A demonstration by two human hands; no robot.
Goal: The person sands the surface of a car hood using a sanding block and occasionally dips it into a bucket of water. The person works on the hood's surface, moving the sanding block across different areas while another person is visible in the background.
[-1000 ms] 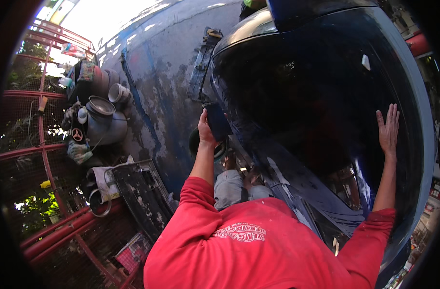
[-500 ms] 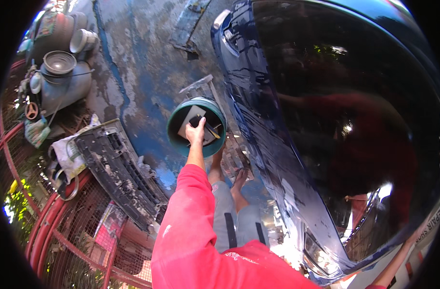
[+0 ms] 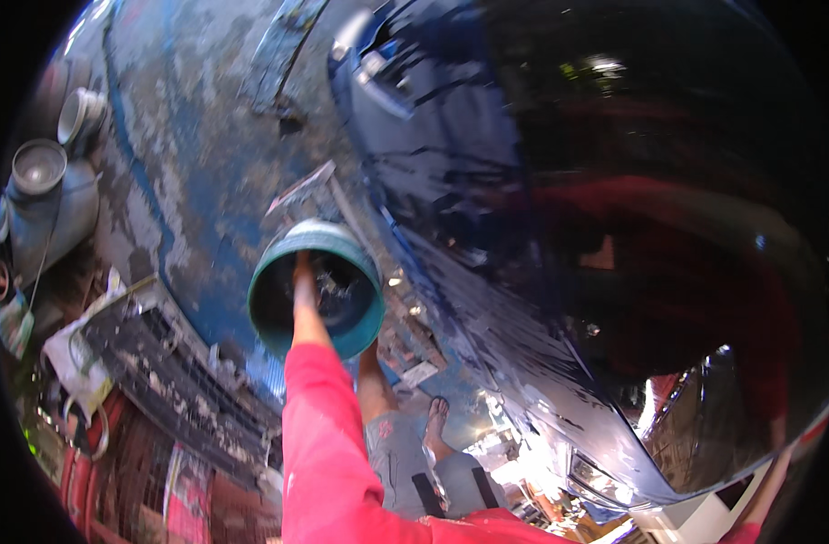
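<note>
My left hand (image 3: 304, 279), with its wrist below a red sleeve, reaches down into a teal bucket (image 3: 369, 317). Its fingers are lost in the dark inside, so what they hold cannot be made out. Bright glints, as of water, show in the bucket next to the hand. At the far right edge my right forearm (image 3: 770, 490) comes up beside the dark blue car (image 3: 433, 172). The hand at its end does not show clearly enough to read its fingers. Pale, streaked patches cover the car's panel along the side nearest the bucket.
A worn dark plastic car part (image 3: 160, 363) lies at the left by red metal mesh. Behind it are a grey tank (image 3: 65, 218) and a round white container (image 3: 81, 116). A long flat piece (image 3: 283, 54) lies on the blue-stained concrete (image 3: 206, 136). My sandalled foot (image 3: 437, 419) stands near the car.
My left hand has gone deeper into the bucket. The dark block and grey sheet seen at it before are no longer visible. The view has shifted, moving the bucket left and lower.
</note>
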